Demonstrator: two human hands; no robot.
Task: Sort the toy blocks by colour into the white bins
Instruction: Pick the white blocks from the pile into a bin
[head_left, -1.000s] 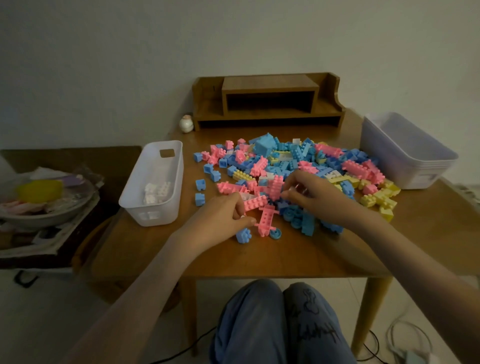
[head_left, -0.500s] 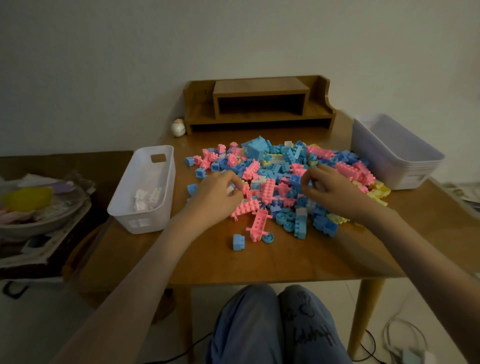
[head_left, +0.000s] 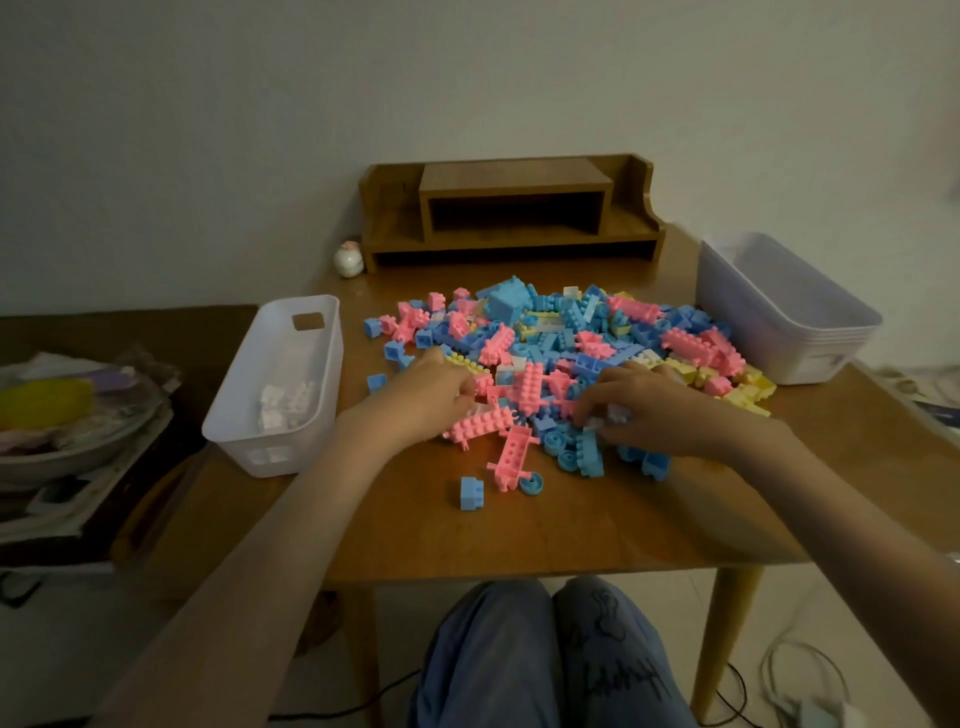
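- A small white plastic block (head_left: 609, 415) is being pinched by the fingertips of the right hand (head_left: 657, 410), at the near edge of the pile.
- The left hand (head_left: 428, 397) is being held over the left side of the pile, with its fingers curled down among pink blocks. It cannot be told if anything is being gripped by it.
- A big pile of pink, blue, yellow and white plastic toy blocks (head_left: 561, 348) is being carried by the brown wooden worktop (head_left: 571, 525), in the middle of it.
- A long white plastic bin (head_left: 234, 454) is being carried by the worktop too, left of the pile and near the left hand. A few white blocks (head_left: 285, 402) are being held inside it.
- A bigger white plastic bin (head_left: 810, 353) is being seen at the right, just beside the yellow blocks at the edge of the pile.
- One small blue block (head_left: 471, 492) is being seen alone on the near side, apart from the pile.
- A long pink block with pegs (head_left: 511, 456) and a round blue wheel (head_left: 531, 483) are being seen just beside each other, near that blue block.
- A brown wooden shelf (head_left: 514, 208) is being carried at the back of the worktop, by the wall. A small round white figure (head_left: 349, 260) is being seen by its left end.
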